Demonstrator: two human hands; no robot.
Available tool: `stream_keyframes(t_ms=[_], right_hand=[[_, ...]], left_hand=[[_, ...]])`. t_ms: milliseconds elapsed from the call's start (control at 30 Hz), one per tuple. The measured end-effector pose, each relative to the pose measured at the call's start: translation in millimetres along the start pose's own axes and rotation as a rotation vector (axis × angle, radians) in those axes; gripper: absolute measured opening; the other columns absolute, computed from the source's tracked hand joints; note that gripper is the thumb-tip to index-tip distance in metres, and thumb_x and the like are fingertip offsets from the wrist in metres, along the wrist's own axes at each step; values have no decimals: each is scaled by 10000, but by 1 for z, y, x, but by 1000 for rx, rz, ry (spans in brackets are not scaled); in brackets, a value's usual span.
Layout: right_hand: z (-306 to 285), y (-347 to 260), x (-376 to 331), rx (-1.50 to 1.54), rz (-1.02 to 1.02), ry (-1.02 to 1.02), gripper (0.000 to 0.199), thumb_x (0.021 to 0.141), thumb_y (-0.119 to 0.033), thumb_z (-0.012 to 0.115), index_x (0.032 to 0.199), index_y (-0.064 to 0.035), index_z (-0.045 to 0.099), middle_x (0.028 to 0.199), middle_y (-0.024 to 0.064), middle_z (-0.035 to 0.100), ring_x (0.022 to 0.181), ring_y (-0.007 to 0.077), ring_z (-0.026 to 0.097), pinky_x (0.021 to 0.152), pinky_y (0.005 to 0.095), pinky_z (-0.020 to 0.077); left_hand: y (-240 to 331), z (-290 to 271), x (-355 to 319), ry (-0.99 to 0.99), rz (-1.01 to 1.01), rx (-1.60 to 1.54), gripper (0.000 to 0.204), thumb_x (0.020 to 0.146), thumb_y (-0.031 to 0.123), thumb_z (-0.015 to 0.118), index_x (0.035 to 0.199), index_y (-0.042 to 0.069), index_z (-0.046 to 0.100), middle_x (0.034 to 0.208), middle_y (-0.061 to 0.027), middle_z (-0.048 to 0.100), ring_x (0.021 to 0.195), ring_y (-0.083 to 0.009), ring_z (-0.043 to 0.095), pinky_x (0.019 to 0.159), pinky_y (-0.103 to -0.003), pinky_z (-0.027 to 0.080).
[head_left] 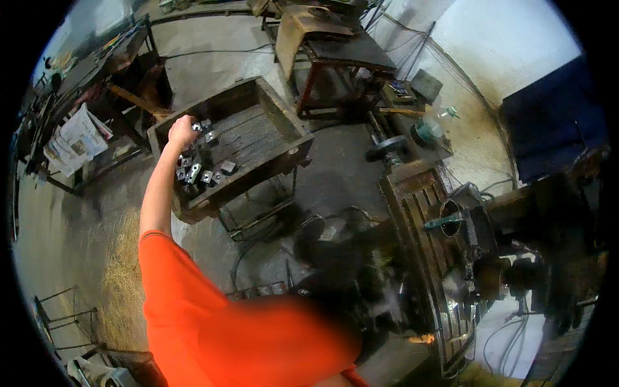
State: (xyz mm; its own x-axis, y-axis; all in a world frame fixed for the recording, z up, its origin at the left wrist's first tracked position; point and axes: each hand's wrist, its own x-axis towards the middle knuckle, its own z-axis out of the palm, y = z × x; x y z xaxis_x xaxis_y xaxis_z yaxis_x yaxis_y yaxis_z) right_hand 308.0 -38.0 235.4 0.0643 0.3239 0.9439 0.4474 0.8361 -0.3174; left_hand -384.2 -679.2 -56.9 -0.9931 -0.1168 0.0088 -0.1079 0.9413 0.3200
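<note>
Metal blocks (201, 173), small, square and shiny, lie in a loose heap at the near left end of a shallow wooden crate (284, 126) that stands on a low frame on a workshop floor. The rest of the crate's slatted bottom is bare. The person's left hand (182, 131) reaches out at full arm's length from an orange sleeve and hovers at the crate's left rim, curled into a closed fist; it seems to grip one of the blocks, with another block just beside the knuckles, but the view is too small to be sure what is inside the fist. The right hand is not in view.

Judging from this, the step in hand is picking a block from, or setting one into, the heap in the crate. A next move would call for a firm pinch on a single block and a clean lift clear of its neighbours, since they lie touching and at odd tilts.

To the right stands a heavy machine tool (451, 245) with a long slotted table, dark and oily, well apart from the crate. Behind the crate is a dark metal workbench (348, 55). At far left, newspapers (77, 138) lie on a low rack
</note>
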Motion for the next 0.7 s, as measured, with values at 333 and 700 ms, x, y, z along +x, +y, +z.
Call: stream_keyframes(t_ms=[333,700], right_hand=[[25,-11,23,-25,-41,-33,537,831,-357,455,1241,-21,368,1338,161,365,1230,281,347,1029,401,230],[-35,4,123,26,-91,-81,619,844,-387,441,1323,-20,299,1382,154,317,1278,274,298,1064,407,178]], left_hand=[[27,48,-6,-18,152,282,277,647,154,638,911,71,625,979,-146,625,929,-303,601,760,-409,494],[26,59,0,-70,111,308,245,773,103,507,1013,62,539,1023,-151,607,970,-328,578,776,-437,470]])
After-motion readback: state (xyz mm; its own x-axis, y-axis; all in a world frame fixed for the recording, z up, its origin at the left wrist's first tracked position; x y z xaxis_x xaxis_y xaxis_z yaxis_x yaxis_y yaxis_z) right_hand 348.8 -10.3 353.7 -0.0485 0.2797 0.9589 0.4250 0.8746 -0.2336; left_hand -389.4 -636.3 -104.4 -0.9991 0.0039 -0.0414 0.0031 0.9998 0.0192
